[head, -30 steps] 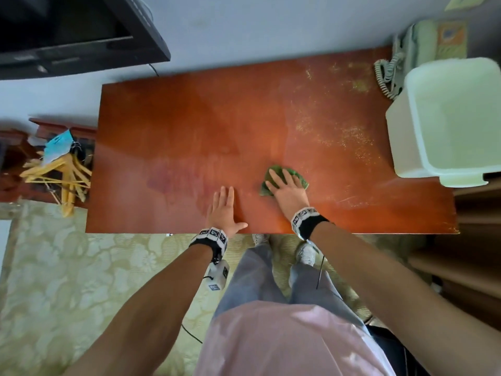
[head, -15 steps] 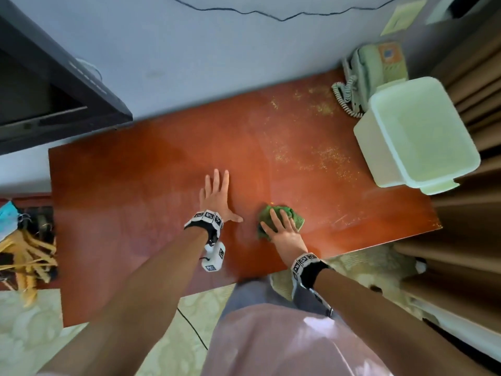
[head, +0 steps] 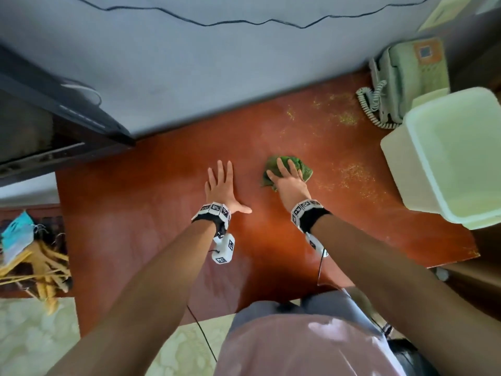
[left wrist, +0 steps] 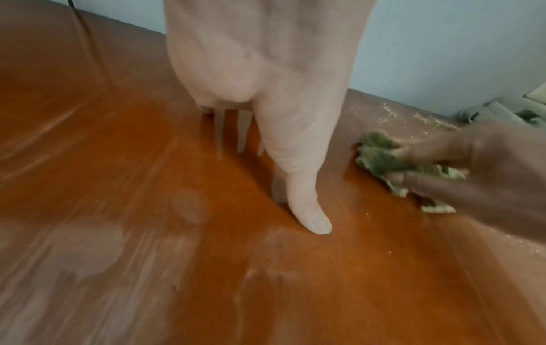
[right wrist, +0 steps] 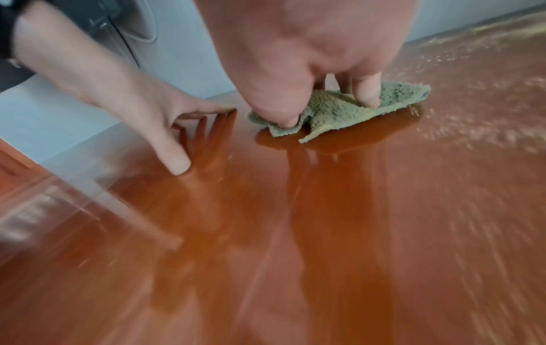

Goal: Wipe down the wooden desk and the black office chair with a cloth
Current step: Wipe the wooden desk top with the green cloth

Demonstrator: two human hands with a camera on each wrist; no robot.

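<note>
The reddish wooden desk (head: 151, 202) fills the middle of the head view. On it lies a crumpled green cloth (head: 301, 165), about mid-desk. My right hand (head: 287, 180) lies on top of the cloth and presses it down with spread fingers. In the right wrist view the thumb and fingertips (right wrist: 367, 93) push into the cloth (right wrist: 334, 109). My left hand (head: 221, 185) rests flat on the bare wood just left of the cloth, fingers straight and thumb out (left wrist: 310, 217). The left wrist view shows the cloth (left wrist: 378, 158) under the right hand (left wrist: 487, 168).
Yellowish crumbs (head: 352, 177) are scattered on the desk to the right of the cloth and toward the wall. A white plastic bin (head: 455, 158) and a pale telephone (head: 406, 77) stand at the right end. A dark screen (head: 40, 118) overhangs the left back corner. Hangers (head: 35, 267) lie left of the desk.
My right hand has slid the cloth away from the front edge toward the middle of the desk. The left hand, still flat, now lies further in too. The head view has tipped forward.
</note>
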